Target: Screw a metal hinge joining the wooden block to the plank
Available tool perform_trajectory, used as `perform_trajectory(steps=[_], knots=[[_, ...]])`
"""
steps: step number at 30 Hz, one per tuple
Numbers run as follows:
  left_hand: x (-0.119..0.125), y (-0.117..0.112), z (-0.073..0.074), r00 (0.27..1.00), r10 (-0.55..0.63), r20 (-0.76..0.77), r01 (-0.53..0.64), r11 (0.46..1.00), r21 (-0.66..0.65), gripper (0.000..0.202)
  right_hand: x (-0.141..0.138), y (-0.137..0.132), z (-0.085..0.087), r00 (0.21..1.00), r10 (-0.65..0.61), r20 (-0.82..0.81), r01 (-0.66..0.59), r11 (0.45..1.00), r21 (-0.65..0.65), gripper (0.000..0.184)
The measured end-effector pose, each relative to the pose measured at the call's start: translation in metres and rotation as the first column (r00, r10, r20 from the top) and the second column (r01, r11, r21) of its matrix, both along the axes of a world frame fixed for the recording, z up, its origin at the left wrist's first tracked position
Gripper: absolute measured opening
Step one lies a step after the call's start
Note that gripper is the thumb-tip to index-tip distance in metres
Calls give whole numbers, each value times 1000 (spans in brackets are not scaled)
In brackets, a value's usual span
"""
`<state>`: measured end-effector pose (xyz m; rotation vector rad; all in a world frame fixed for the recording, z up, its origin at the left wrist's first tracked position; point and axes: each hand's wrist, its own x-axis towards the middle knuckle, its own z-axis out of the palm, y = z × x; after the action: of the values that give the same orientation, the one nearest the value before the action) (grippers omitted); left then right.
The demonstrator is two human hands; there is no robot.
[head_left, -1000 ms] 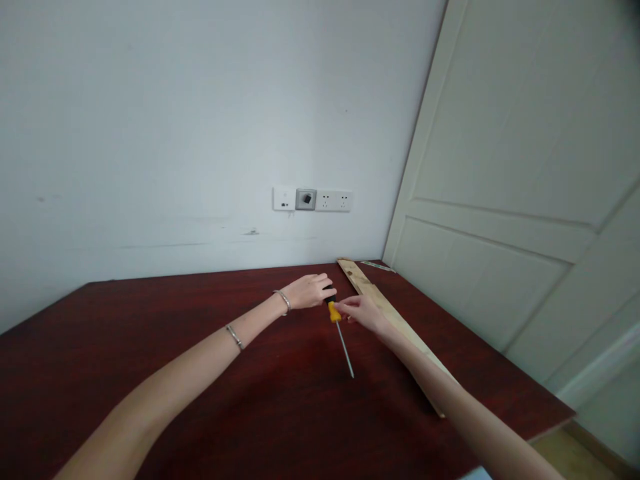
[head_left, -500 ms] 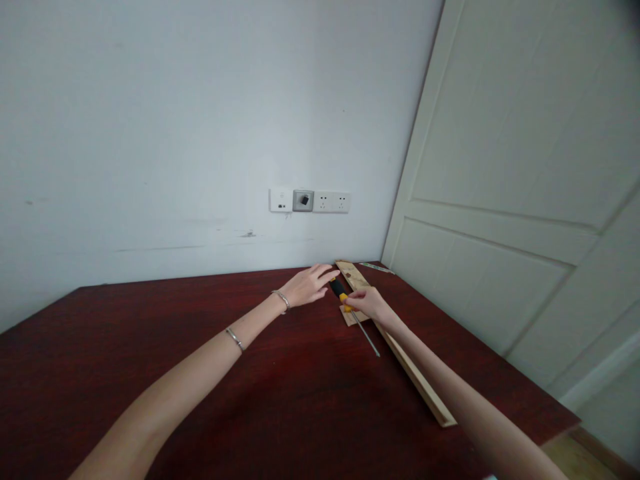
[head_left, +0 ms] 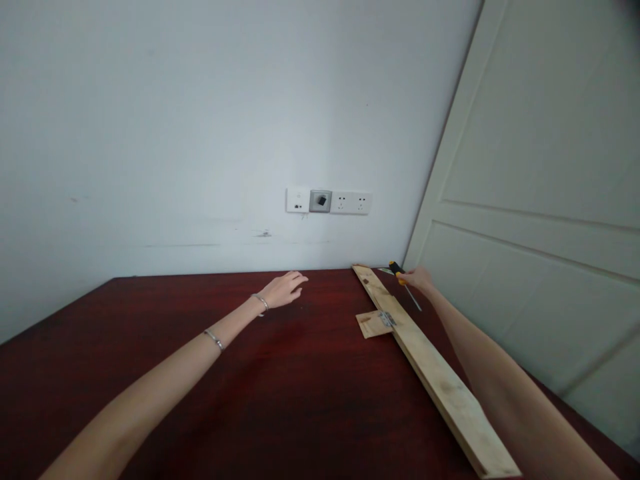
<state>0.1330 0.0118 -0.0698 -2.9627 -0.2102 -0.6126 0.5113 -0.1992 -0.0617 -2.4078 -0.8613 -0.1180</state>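
Note:
My right hand grips a screwdriver with a yellow and black handle near the table's far right corner, its thin shaft pointing down and to the right. My left hand hovers open over the dark red table, fingers stretched toward the wall, holding nothing. A long pale wooden plank lies diagonally between my arms. A small wooden piece joins the plank's left side by a metal hinge.
A white wall stands behind the table with a row of sockets and a switch. A white panelled door closes off the right side. A thin flat object lies at the far corner beside the plank.
My right hand carried the screwdriver from the table's middle to the far right corner, beyond the plank. My left hand let go of the handle and opened. The small hinged piece came into view.

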Motion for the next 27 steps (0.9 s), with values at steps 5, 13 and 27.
perform_trajectory(steps=[5, 13, 27], knots=[[-11, 9, 0, 998, 38, -43, -37, 999, 3, 33, 18, 13, -18, 998, -62, -10, 60, 990, -130, 21], [-15, 17, -6, 996, 52, -74, -51, 999, 20, 32, 31, 32, -40, 998, -58, -19, 53, 974, -218, 27], [-17, 19, -18, 995, 34, -99, -38, 999, -36, 31, 28, 42, -62, 1000, -13, 8, 15, 978, -210, 26]])
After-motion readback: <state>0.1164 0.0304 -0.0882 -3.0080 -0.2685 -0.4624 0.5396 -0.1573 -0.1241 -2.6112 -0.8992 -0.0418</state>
